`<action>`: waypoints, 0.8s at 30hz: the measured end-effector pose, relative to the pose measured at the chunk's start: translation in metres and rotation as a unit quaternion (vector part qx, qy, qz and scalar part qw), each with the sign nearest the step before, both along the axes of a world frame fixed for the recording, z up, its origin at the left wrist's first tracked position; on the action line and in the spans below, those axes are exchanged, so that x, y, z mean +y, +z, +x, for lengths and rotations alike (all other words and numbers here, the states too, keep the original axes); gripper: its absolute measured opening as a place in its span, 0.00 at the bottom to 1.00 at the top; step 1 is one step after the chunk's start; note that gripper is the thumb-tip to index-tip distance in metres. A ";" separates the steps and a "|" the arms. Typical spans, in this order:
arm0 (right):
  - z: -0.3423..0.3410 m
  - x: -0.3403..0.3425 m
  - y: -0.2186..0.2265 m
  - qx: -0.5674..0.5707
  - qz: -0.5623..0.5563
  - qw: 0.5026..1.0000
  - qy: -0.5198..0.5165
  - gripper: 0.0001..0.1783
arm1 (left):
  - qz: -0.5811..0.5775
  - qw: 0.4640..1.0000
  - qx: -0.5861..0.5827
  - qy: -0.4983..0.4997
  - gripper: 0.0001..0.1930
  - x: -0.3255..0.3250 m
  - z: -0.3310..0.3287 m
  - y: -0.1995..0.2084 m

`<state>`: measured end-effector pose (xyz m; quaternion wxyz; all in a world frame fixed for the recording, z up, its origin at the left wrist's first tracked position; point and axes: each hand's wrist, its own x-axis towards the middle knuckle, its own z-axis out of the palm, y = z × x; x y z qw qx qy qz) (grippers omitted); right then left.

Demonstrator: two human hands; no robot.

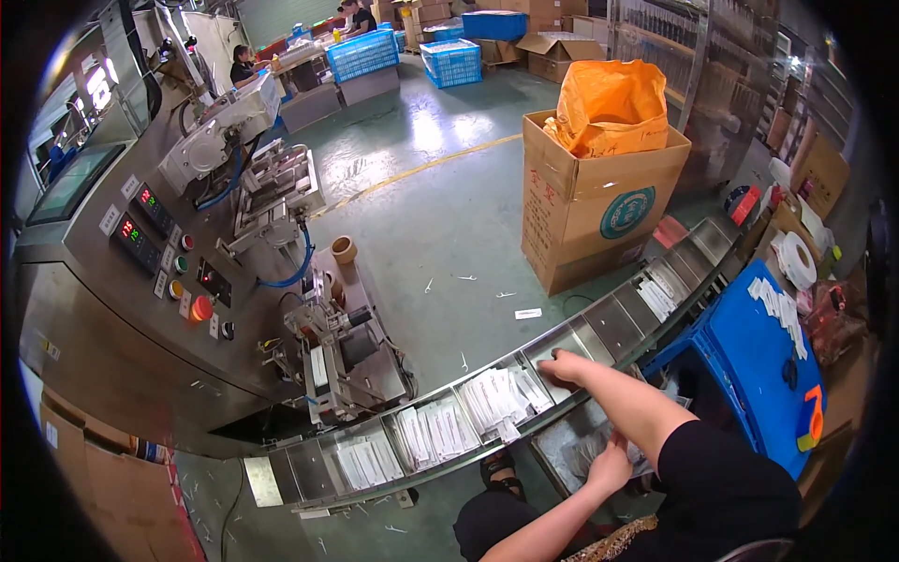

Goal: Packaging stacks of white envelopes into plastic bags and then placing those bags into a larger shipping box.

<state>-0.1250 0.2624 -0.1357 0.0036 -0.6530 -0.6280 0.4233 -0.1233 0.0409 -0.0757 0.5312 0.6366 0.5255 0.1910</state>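
In the head view, the right hand (560,367) reaches over the metal conveyor (613,332), just beside piled white packets (492,401) lying in it. The left hand (611,465) hangs low near a tray (546,465). I cannot tell whether either grips anything. The step seems to be arranging packets; the next move likely calls for neat alignment.

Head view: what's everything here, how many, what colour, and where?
Slotted trough: one, silver, across the foreground
Packets: many, white, in trough compartments
Machine: one, silver-grey, left
Tall carton: one, brown, beyond trough
Bag: one, orange, in carton
Container: one, blue, right
Small tool: one, orange and yellow, by container
Roll: one, white, far right
Crates: at least two, blue, background
Co-workers: at least two, dark-clothed, background
Right hand: one, bare, at trough
Left hand: one, bare, near side of trough
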 end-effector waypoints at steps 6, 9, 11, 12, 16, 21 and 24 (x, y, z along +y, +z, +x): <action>-0.038 -0.019 0.013 0.263 -0.241 0.922 -0.150 0.23 | 0.032 0.996 0.072 -0.050 0.21 -0.006 0.008 -0.028; -0.038 -0.027 0.040 0.314 -0.255 0.898 -0.173 0.23 | 0.005 0.999 0.002 0.036 0.22 -0.005 0.001 -0.010; -0.039 -0.037 0.052 0.312 -0.252 0.900 -0.171 0.22 | 0.008 1.000 0.008 0.020 0.21 -0.006 0.000 -0.010; -0.038 -0.042 0.055 0.324 -0.132 0.923 -0.162 0.22 | 0.008 1.000 0.007 0.019 0.21 -0.005 0.001 -0.009; -0.043 -0.071 0.070 0.262 0.114 0.958 -0.028 0.31 | 0.056 0.998 0.011 0.018 0.13 -0.007 0.007 -0.022; -0.064 -0.100 0.081 0.189 0.126 0.968 0.108 0.44 | 0.022 0.985 -0.160 0.065 0.23 -0.019 0.009 -0.051; -0.071 -0.085 0.064 0.174 0.043 0.982 0.053 0.53 | 0.091 0.976 -0.177 0.088 0.25 -0.023 0.009 -0.051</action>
